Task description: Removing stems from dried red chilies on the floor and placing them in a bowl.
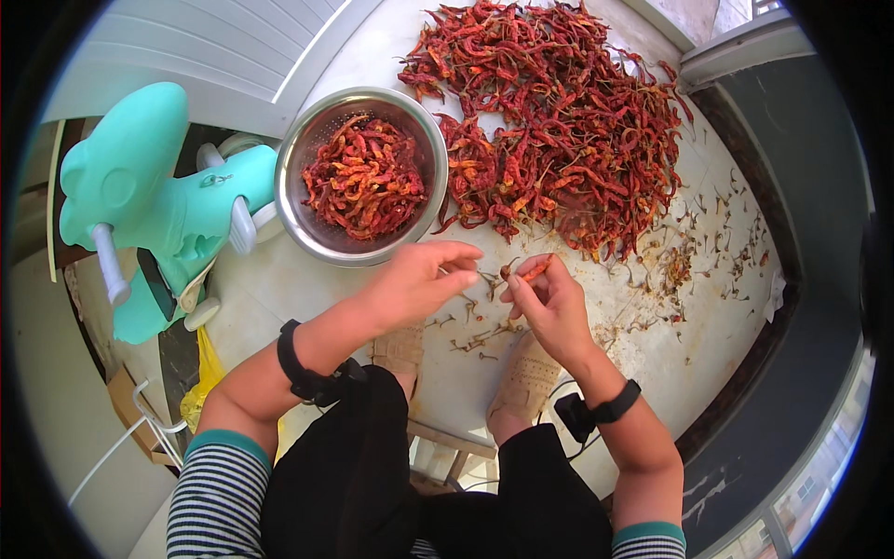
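Observation:
My right hand (555, 306) pinches a dried red chili pepper (535, 271) between thumb and fingers, its stem end pointing left. Just left of it, my left hand (425, 279) is open, thumb and fingers apart, with nothing visible in it. A steel colander (291, 196) stands beyond my left hand and contains many dried chili peppers (365, 177). Farther off to the right, a large pile of dried red chili peppers (568, 130) is spread over the pale floor. Loose stems (486, 282) lie on the floor beneath and around my hands.
A turquoise animal-shaped ride-on toy (149, 177) stands at the left, close to the colander. Scattered stems and seeds (678, 268) cover the floor at the right, beside a dark wall (829, 186). A yellow bag (200, 382) lies near my left elbow. My sandalled feet (527, 377) are below my hands.

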Available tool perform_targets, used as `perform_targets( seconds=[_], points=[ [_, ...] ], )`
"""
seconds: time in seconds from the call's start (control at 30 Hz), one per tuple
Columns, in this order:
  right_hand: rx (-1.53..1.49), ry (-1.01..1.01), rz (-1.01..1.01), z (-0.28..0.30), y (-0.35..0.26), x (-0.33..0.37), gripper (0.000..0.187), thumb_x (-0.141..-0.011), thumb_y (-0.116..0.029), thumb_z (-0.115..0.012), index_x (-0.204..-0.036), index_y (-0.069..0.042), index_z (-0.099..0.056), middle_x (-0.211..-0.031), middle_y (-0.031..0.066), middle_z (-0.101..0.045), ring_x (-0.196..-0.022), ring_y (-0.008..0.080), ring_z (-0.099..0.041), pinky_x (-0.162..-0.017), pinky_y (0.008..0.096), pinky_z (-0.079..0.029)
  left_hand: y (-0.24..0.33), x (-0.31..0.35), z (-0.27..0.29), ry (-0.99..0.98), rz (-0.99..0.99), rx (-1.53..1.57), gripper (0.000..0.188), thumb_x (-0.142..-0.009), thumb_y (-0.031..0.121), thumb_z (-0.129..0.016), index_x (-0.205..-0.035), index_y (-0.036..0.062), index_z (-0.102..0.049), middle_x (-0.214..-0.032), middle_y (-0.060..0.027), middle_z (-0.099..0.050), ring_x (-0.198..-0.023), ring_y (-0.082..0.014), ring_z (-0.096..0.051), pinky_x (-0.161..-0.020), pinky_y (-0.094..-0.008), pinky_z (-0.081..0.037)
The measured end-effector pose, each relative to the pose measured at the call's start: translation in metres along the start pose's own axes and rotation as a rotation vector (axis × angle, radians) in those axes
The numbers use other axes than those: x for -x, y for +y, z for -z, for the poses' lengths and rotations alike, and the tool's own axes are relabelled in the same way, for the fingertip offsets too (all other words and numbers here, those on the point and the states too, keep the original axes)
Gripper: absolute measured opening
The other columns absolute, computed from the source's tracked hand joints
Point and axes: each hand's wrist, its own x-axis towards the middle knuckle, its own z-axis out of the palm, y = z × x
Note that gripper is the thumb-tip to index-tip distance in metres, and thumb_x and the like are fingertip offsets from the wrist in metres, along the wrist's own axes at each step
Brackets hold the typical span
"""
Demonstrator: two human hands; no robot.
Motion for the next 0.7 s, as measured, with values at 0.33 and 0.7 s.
perform_targets(
  seconds=[0.33, 0.7],
  points=[
    [-0.418, -0.148, -0.019, 0.013, -0.028, 0.019, 0.024, -0.095, -0.011, -0.063, -0.115, -0.001, -0.057, -0.093, 0.0055, -0.066, -0.077, 0.0087, -0.06, -0.07, 0.023, -0.049, 0.013, -0.004, -0.007, -0.164, 0.233, 0.641, 0.025, -0.096, 0.019, -0.063, -0.112, 0.0002, -0.063, -0.099, -0.0064, -0.069, -0.082, -0.0119, -0.065, -0.077, -0.0269, -0.053],
    [-0.449, -0.103, -0.005, 0.0, -0.016, 0.016, 0.014, -0.095, -0.015, -0.063, -0.101, -0.002, -0.063, -0.088, -0.0004, -0.058, -0.079, 0.0088, -0.054, -0.071, 0.0226, -0.044, 0.007, -0.001, -0.012, -0.401, 0.317, 0.673, 0.018, -0.098, 0.016, -0.059, -0.104, -0.0001, -0.062, -0.089, -0.0044, -0.066, -0.078, -0.0114, -0.062, -0.074, -0.0266, -0.052]
  ],
)
